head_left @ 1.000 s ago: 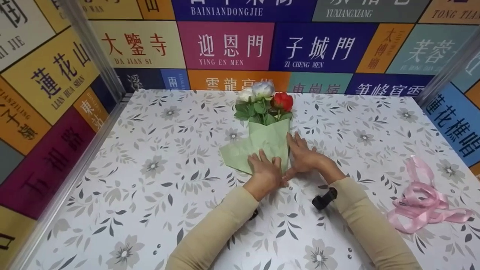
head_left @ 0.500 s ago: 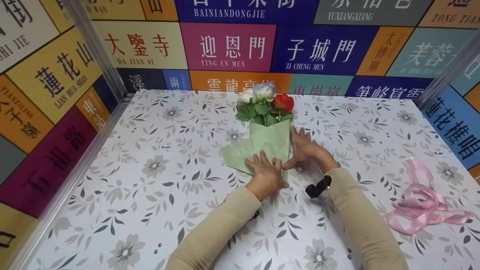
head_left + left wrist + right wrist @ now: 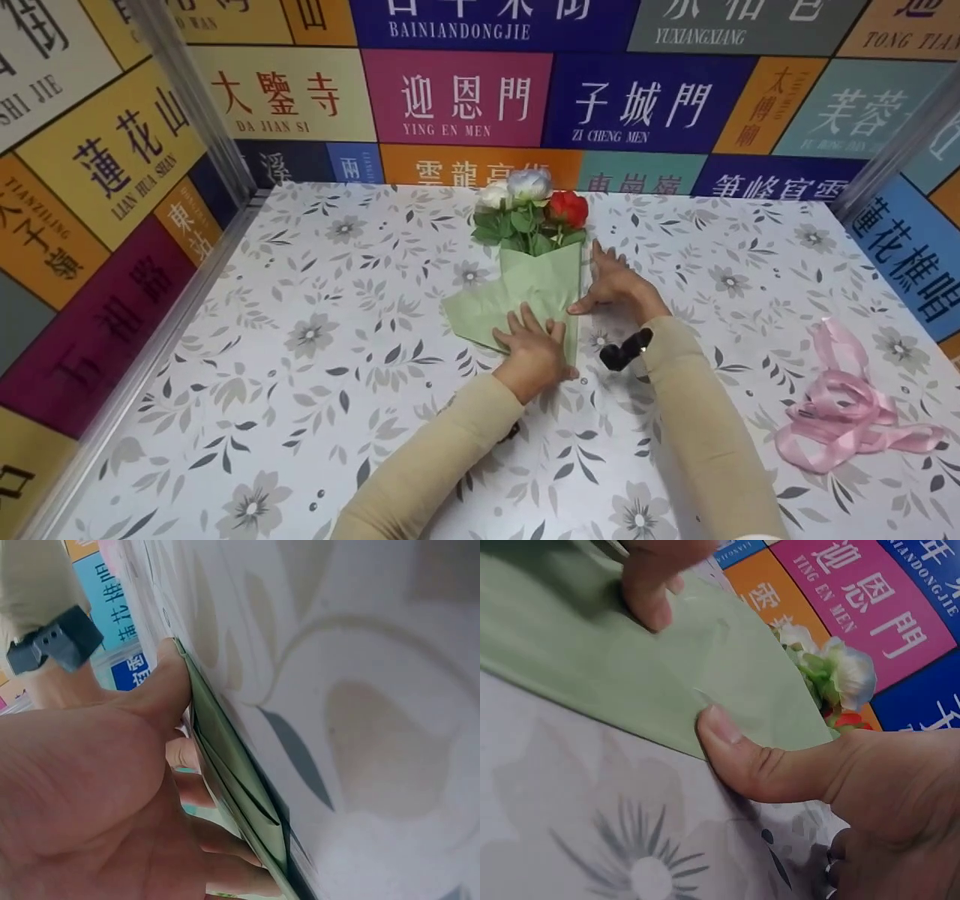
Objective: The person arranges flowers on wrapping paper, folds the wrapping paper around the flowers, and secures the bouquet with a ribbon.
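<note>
A small bouquet lies on the table, wrapped in light green paper [image 3: 541, 274]. From the wrap's far end come a white flower [image 3: 493, 195], a pale bluish one [image 3: 529, 185] and a red one [image 3: 568, 209], with green leaves. My left hand [image 3: 531, 358] rests with spread fingers on the lower part of the wrap. In the left wrist view, layered paper folds [image 3: 236, 765] show under that palm. My right hand [image 3: 621, 286] lies along the wrap's right edge, its fingers stretched toward the flowers. Its thumb [image 3: 731, 746] presses on the paper's edge in the right wrist view.
A loose pink ribbon [image 3: 847, 412] lies heaped on the table's right side. The tabletop [image 3: 247, 390] has a floral print. Panels with Chinese lettering [image 3: 457, 97] stand behind and at both sides. A dark wrist camera [image 3: 626, 350] sits on the right wrist.
My right hand has slid up along the wrap's right edge, away from its lower tip toward the flowers. The left hand has stayed on the paper.
</note>
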`<state>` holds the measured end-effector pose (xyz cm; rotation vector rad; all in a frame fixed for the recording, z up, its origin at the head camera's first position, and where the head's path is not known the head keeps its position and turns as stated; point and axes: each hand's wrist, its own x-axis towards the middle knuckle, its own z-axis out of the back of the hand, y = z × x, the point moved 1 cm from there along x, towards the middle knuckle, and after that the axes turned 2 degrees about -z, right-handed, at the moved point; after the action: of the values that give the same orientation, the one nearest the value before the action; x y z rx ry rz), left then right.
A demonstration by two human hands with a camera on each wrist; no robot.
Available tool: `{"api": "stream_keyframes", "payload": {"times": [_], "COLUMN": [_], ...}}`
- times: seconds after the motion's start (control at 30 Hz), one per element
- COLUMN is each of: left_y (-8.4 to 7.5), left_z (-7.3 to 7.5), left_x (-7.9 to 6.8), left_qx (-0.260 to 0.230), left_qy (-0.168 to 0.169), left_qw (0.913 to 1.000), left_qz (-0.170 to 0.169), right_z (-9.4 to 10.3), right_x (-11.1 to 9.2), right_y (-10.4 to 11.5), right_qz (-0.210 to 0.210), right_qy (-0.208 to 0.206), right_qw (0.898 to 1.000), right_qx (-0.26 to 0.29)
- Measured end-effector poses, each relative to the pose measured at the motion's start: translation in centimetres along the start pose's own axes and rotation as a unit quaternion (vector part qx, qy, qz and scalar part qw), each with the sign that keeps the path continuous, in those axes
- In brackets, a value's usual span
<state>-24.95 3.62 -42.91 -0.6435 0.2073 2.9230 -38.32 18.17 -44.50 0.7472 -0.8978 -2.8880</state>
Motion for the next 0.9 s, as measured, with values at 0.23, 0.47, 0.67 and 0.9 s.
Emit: {"api": "stream_keyframes", "payload": {"times": [0.23,0.47,0.67,0.9], "left_y": [0.2,0.4,0.5,0.2], "left_z": [-0.2,0.0,0.0,-0.1], "left_x": [0.0,0.2,0.1,0.2], "left_qx": [0.009,0.007,0.025,0.039], "left_qy": [-0.017,-0.013,-0.014,-0.02], "left_qw": [0.9998,0.9999,0.9995,0.999], "left_qz": [-0.009,-0.006,-0.012,-0.014], "right_z": [0.3,0.6,0.6,0.7], "right_x": [0.8,1.7,2.7,3.2], "right_y": [0.1,0.1,0.3,-0.2], "right_qz": [-0.021,-0.007,-0.023,-0.033], "right_qy": [-0.015,-0.04,-0.062,-0.103], "right_qw": [0.999,0.997,0.992,0.979], "right_qx": [0.045,0.068,0.11,0.17]}}
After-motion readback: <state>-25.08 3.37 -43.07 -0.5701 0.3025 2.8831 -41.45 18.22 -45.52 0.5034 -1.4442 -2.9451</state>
